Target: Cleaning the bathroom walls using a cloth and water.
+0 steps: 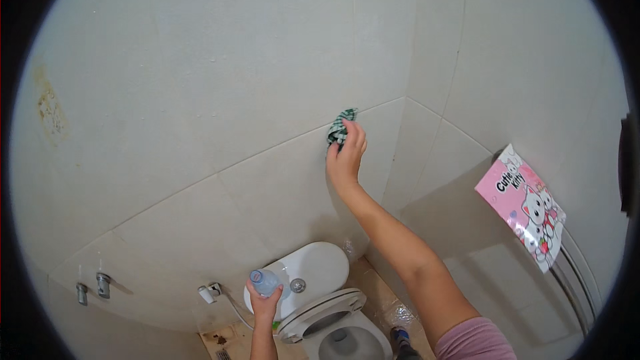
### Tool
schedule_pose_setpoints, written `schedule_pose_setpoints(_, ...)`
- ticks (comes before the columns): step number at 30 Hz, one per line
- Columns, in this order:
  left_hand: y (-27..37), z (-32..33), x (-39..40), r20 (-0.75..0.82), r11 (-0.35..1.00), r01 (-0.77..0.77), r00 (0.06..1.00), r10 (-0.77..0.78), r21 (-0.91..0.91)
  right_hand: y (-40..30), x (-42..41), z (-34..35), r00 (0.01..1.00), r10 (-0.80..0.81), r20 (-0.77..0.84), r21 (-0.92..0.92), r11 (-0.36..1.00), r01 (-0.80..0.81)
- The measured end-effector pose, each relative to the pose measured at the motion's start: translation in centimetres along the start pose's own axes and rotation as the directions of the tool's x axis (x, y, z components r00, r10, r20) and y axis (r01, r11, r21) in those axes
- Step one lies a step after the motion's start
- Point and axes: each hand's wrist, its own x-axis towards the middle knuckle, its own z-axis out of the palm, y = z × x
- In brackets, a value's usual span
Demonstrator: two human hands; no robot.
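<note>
My right hand (347,157) is raised against the tiled wall (280,195), its fingers around a crumpled green-and-white checked cloth (338,131) at a grout line. Lower down, my left hand (265,304) grips a clear plastic bottle (266,282) above the lid of the white toilet cistern (325,265). The bottle's mouth faces up towards me. Beside it on the lid is a round metal flush button (298,285).
The toilet bowl (352,344) stands below, seat raised. A bidet sprayer (207,293) and metal valves (103,285) are on the wall at left. A pink printed packet (525,207) hangs over a metal rail (570,280) at right. The floor (382,300) looks wet.
</note>
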Motion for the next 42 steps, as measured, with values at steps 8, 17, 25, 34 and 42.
schedule_pose_setpoints(8, 0.9, 7.1, -8.4, -0.286, 0.679, -0.452, 0.667, 0.688, 0.579, 8.7, -0.1, -2.6, 0.886, -0.387, 0.255, -0.058, 0.909, 0.413)
schedule_pose_setpoints(17, -5.7, 15.2, 1.2, 0.536, 0.578, -0.466, 0.842, 0.058, 0.67, 2.6, 9.0, -3.0, 0.794, -0.545, 0.27, 0.231, 0.837, 0.496)
schedule_pose_setpoints(25, -6.6, 15.5, 2.4, 0.534, 0.395, -0.373, 0.698, -0.478, 0.84, -0.5, 20.1, -1.1, 0.918, 0.182, -0.351, 0.182, 0.975, -0.124)
schedule_pose_setpoints(34, -6.2, 14.5, 2.4, 0.528, 0.379, -0.371, 0.654, -0.542, 0.848, -10.7, 34.4, 1.2, 0.768, -0.445, -0.461, 0.107, 0.831, 0.546)
schedule_pose_setpoints(42, -5.5, 14.5, 2.7, 0.535, 0.392, -0.366, 0.62, -0.574, 0.844, -2.8, 33.4, 1.0, 0.805, -0.131, -0.579, -0.01, 0.988, 0.154)
